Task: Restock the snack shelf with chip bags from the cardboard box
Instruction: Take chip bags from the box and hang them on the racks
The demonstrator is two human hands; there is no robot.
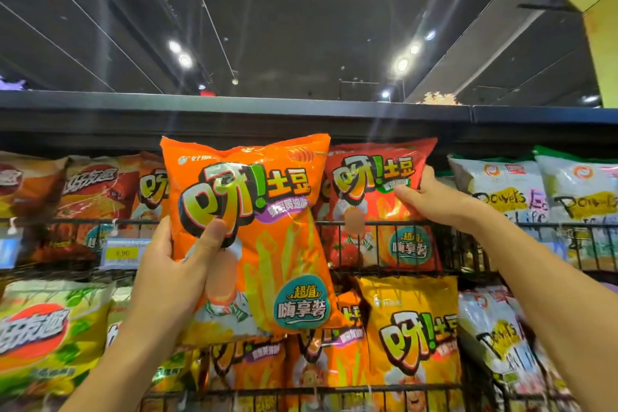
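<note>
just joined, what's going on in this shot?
A person is stocking a snack shelf. The left hand grips an orange chip bag by its lower left edge and holds it up in front of the upper shelf, not yet placed. The right hand grips the right edge of a red chip bag that stands behind the wire rail of that shelf.

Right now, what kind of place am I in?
Probably a supermarket snack aisle: wire-fronted shelves packed with snack bags, a yellow price tag, your left hand gripping an orange chip bag, your right hand a red chip bag.
</note>
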